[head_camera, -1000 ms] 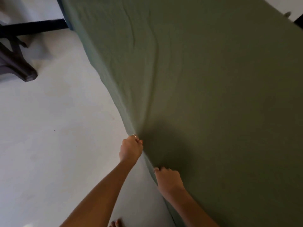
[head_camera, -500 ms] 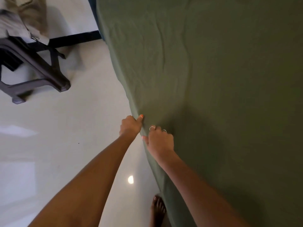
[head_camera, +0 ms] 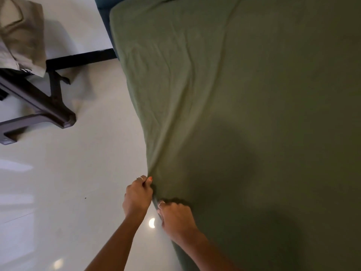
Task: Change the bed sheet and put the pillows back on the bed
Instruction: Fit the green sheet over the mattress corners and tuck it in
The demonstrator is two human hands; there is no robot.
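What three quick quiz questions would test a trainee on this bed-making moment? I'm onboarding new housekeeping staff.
1. True or false: both hands grip the green sheet at the bed's side edge.
2. Which hand is farther up the edge, nearer the far corner of the bed? A) left hand B) right hand
3. What lies draped over the dark chair at upper left?

Key
1. True: each hand pinches the sheet's edge.
2. A.
3. A beige cloth; what it is exactly cannot be told.
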